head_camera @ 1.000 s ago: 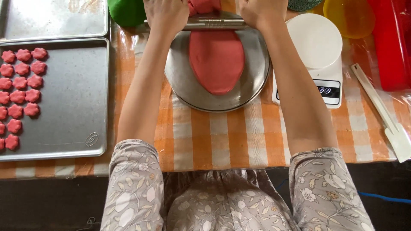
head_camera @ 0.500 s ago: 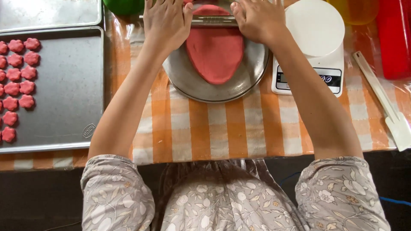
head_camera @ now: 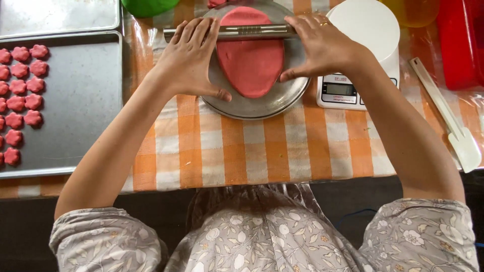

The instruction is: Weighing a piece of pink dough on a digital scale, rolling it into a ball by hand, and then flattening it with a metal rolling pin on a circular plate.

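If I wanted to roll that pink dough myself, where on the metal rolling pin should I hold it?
Hold the metal rolling pin at its two bare ends, from above with flat palms, as the left hand and right hand do. It lies crosswise over the pink dough, so the ends stay clear of the sticky middle.

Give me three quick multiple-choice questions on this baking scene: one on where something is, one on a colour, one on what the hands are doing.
1. Where is the baking tray with the small flower-shaped pieces?
A. left of the round metal plate
B. right of the scale
C. on the plate

2. What colour is the flat dough?
A. green
B. pink-red
C. white

3. What do the hands do?
A. lie idle
B. both press on the metal rolling pin
C. hold the spatula

Answers: 1 A, the tray lies left of the plate. 2 B, the dough is pink-red. 3 B, left hand and right hand rest on the rolling pin.
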